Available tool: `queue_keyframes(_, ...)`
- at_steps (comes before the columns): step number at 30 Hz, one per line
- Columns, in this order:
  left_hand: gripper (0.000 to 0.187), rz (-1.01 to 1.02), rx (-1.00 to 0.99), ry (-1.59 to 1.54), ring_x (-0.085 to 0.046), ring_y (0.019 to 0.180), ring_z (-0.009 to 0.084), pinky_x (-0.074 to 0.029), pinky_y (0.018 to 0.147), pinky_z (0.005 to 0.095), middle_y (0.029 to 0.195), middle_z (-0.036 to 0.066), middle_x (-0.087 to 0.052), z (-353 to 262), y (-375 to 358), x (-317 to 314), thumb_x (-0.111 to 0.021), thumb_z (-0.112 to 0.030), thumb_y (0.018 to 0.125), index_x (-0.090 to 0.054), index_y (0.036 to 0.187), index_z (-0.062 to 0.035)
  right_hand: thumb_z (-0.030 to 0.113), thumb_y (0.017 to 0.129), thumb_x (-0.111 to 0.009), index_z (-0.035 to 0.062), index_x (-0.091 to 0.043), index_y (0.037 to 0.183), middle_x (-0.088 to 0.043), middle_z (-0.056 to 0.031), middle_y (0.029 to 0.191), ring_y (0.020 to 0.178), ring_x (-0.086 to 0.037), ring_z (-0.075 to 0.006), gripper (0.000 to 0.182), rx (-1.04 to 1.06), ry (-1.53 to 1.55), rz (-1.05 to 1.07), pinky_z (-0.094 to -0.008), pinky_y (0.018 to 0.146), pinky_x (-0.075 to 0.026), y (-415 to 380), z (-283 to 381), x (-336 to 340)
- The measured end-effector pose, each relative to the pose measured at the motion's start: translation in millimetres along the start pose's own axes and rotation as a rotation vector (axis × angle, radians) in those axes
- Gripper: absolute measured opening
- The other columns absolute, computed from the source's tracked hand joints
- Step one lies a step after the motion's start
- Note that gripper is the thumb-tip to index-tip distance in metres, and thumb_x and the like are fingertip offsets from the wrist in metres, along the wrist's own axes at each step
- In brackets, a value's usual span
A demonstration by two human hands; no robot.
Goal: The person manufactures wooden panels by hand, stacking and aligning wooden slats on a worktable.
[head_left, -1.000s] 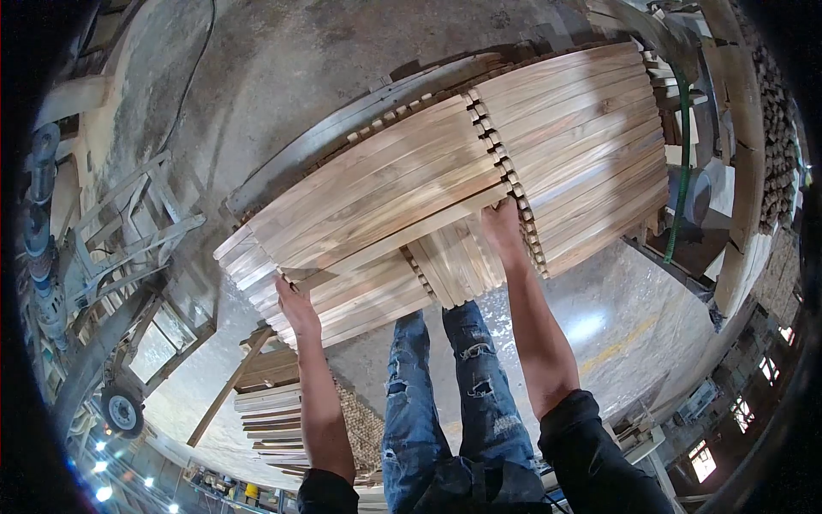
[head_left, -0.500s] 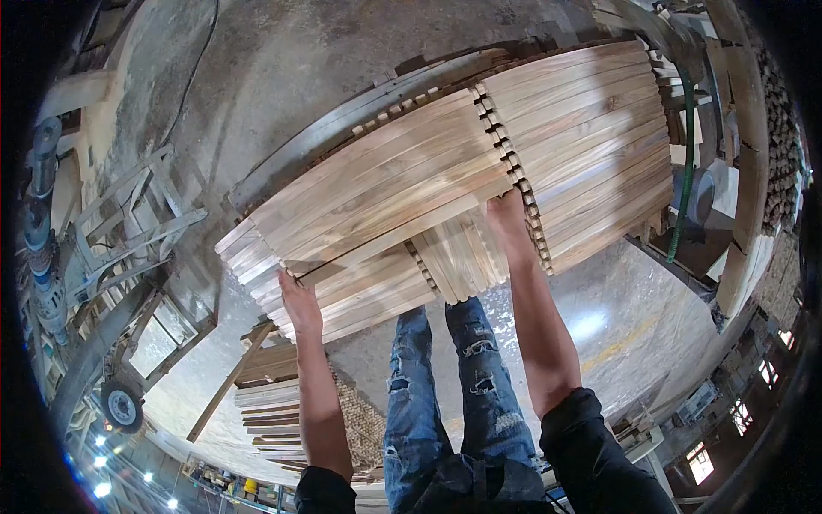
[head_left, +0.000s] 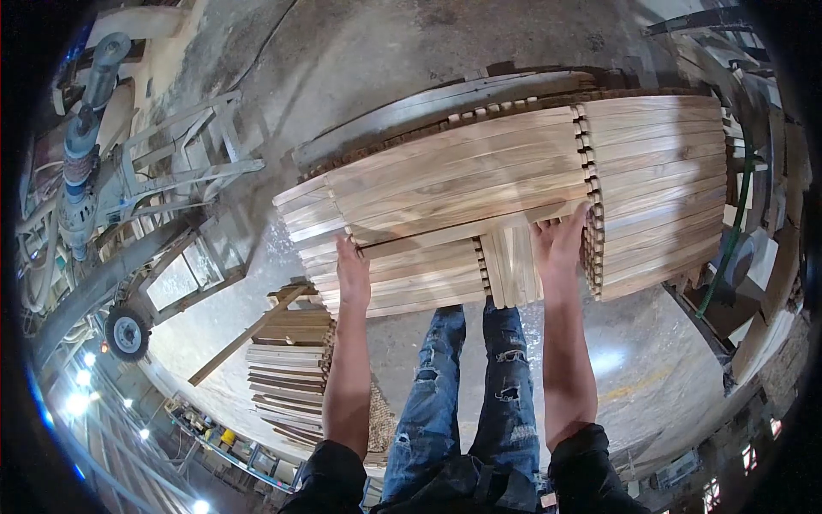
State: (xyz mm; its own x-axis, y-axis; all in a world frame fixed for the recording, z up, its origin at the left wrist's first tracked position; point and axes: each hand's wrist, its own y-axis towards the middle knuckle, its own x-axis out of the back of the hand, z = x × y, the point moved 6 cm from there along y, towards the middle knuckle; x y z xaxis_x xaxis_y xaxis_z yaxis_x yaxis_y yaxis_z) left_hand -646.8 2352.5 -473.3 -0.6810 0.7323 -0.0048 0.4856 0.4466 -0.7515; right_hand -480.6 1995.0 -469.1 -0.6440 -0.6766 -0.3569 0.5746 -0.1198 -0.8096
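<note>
A long pale wooden slat point(head_left: 467, 230) lies along the near edge of the top row of boards, with a dark gap behind part of it. My left hand point(head_left: 353, 272) grips its left end, fingers closed about the tip. Near the right end, my right hand point(head_left: 561, 248) holds the same slat, thumb pointing up toward the end and fingers bent at its near edge. Behind it, similar slats point(head_left: 462, 167) lie side by side in a layer. A lower layer of slats point(head_left: 419, 278) shows in front, beside a short bundle of slats point(head_left: 511, 265).
Another slat stack point(head_left: 659, 188) adjoins on the right. At lower left, a stack of wooden strips point(head_left: 287, 381) stands by a leaning plank point(head_left: 248, 334). A metal frame with a wheel point(head_left: 128, 333) is at the left, and a green hose point(head_left: 728, 244) hangs at the right.
The view has shifted, so the stacks and both hands appear farther right. My right hand's thumb and fingers now show more spread along the slat. Both hands remain at the slat's ends.
</note>
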Motion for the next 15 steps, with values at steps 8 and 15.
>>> queue_keyframes(8, 0.072, -0.084, 0.129, -0.11, -0.029, 0.133, 0.0238, -0.01, 0.112, 0.0428, 0.143, 0.008, -0.035, -5.2, -5.6, -6.2, -0.024, -0.062, 0.093, -0.037, 0.137, -0.0069, 0.065, 0.089, -0.038, 0.0106, -0.02, 0.145, -0.026, -0.0141, 0.146, 0.132, -0.03, -0.03, 0.08, -0.062, -0.129, -0.002, -0.0526, 0.108, -0.024, -27.1, -35.5, -38.9)
queue_keyframes(15, 0.075, 0.006, 0.128, -0.073, -0.025, 0.136, 0.0245, -0.008, 0.112, 0.045, 0.147, 0.01, -0.03, -11.3, -3.3, -8.6, -0.022, -0.061, 0.094, -0.025, 0.144, -0.0053, 0.065, 0.083, -0.048, 0.0177, -0.016, 0.146, -0.02, -0.0113, 0.15, 0.138, -0.019, -0.0291, 0.085, -0.208, 0.076, 0.02, -0.051, 0.109, -0.013, -60.6, -126.1, -75.3)
